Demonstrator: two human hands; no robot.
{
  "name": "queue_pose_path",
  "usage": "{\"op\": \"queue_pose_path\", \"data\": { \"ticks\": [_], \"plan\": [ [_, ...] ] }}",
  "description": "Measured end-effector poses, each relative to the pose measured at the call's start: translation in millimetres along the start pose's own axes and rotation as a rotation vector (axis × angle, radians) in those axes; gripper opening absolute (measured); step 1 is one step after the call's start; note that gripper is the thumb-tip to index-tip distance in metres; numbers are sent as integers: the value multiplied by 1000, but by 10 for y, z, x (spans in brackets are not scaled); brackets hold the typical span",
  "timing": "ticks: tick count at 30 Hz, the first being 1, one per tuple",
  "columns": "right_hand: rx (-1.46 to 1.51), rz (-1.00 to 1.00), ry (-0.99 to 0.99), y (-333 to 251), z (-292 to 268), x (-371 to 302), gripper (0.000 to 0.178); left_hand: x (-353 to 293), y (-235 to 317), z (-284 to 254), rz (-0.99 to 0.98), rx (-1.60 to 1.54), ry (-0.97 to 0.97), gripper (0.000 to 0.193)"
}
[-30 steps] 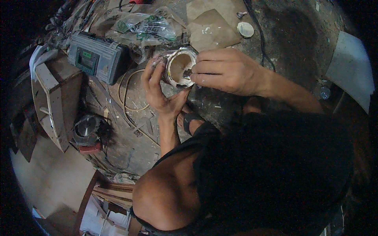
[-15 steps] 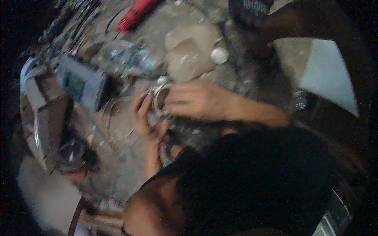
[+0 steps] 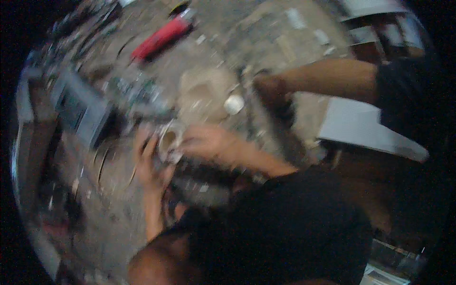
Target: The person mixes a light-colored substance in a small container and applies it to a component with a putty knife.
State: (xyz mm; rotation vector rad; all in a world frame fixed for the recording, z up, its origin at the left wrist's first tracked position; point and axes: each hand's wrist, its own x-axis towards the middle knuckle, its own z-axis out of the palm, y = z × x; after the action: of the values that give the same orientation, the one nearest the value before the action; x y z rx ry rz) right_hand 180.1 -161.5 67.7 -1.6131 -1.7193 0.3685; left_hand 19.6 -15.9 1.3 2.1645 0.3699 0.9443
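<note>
Between my hands is a pale ring-shaped part [image 3: 173, 156] with a brownish hollow middle; blur hides its exact kind. My left hand [image 3: 151, 159] grips its left side, with fingers bent around it and the thumb below. At the opposite side, the fingers of my right hand [image 3: 206, 142] are closed on the ring's edge. A loop of thin tan wire [image 3: 100, 166] lies on the ground left of my left hand. Just beyond my right hand are a flat beige piece [image 3: 199, 80] and a round white object [image 3: 233, 104].
A red power tool [image 3: 164, 39] lies at the far side. Clear plastic bagging [image 3: 149, 95] lies nearer, and a grey box-like device [image 3: 78, 111] stands left. Another person's forearm [image 3: 327, 78] reaches in at the right, above a white panel [image 3: 361, 133].
My view has shifted, so the surroundings sit lower and further left. The other person's forearm shows more clearly at the right. Both my hands still hold the ring-shaped part.
</note>
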Motion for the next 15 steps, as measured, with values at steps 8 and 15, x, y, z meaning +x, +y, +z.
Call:
{"op": "queue_pose_path", "data": {
  "ticks": [8,15],
  "plan": [
    [-65,-60,-22,-30,-90,226,40,120,23,-199,38,-79,-7,70],
    [-121,-170,-103,-10,33,264,39,91,29,-184,55,-63,-44,65]
  ]
}}
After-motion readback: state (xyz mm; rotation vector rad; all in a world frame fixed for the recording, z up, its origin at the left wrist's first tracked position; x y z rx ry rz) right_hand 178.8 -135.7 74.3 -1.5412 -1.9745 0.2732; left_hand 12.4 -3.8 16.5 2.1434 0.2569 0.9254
